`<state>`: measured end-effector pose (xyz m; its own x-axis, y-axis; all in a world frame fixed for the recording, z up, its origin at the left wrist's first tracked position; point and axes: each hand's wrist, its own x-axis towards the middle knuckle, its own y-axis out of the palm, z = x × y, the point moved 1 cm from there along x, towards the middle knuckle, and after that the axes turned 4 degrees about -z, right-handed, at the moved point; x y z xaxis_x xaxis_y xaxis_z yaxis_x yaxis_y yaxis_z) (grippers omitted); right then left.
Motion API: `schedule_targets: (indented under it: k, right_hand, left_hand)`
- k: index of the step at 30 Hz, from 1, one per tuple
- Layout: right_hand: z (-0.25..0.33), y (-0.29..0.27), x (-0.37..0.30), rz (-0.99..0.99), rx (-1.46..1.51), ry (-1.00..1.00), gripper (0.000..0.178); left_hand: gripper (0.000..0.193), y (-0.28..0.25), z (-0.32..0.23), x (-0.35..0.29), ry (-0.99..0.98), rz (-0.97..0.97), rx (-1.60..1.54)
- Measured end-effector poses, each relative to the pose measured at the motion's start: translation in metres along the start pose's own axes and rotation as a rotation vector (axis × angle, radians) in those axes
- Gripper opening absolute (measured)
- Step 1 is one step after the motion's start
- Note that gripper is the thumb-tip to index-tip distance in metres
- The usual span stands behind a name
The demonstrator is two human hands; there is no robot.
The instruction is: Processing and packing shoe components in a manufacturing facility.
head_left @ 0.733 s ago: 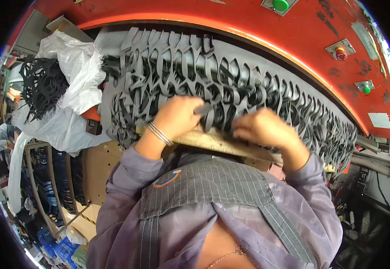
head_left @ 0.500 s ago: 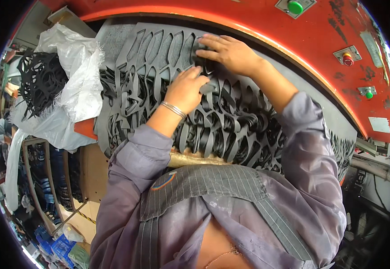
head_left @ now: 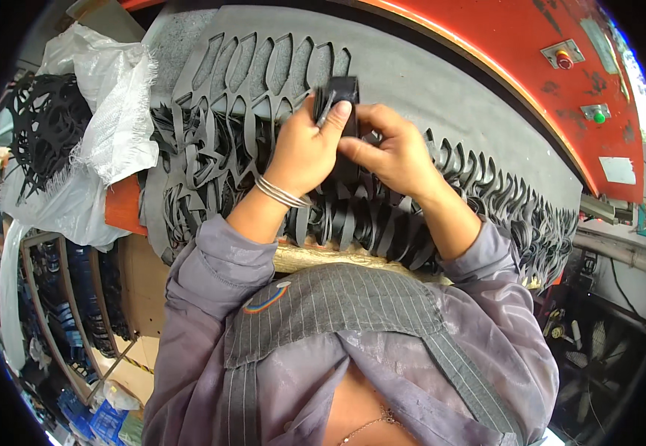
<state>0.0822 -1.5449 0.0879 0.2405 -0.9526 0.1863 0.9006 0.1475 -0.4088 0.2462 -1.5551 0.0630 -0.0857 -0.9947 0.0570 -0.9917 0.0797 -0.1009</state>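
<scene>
My left hand [head_left: 309,140] is closed around a small stack of dark cut pieces [head_left: 344,89], its thumb pressed on the near side. My right hand [head_left: 398,152] is beside it with curled fingers, thumb and forefinger closed at the stack's right lower edge; the exact grip is partly hidden. Beneath both hands lies a layered grey sheet [head_left: 412,74] with rows of long, pointed cut-outs [head_left: 245,63]. Nearer to me its cut part hangs in a tangle of dark loops and strips [head_left: 352,219].
A red machine panel [head_left: 508,41] with a red button [head_left: 564,59] and a green button [head_left: 598,117] borders the sheet. At left, a white woven sack [head_left: 126,111] holds black scrap webbing [head_left: 49,130]. Below it stands a metal rack [head_left: 59,297].
My right hand has come down from the far row of cut-outs to my left hand. A stack of dark pieces is now held up between them. The whole view has shifted slightly.
</scene>
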Motion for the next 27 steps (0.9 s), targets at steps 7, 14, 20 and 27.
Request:
schedule_targets:
  k: [7,14,20,27]
  right_hand:
    - [-0.006,-0.043,0.052,0.176,-0.492,0.047,0.032]
    - [-0.047,-0.026,0.124,0.206,-0.745,0.491,0.040]
    - [-0.085,-0.041,0.064,0.048,-0.689,0.062,0.077]
    - [-0.099,-0.030,0.056,-0.034,-0.641,-0.085,0.081]
  left_hand:
    - [0.053,-0.030,-0.013,0.044,0.001,0.039,0.568]
    - [0.034,0.005,0.020,0.060,0.390,0.314,0.651]
    - [0.035,0.015,0.057,0.038,0.528,0.259,0.645]
    - [0.031,0.015,0.053,0.041,0.470,0.286,0.633]
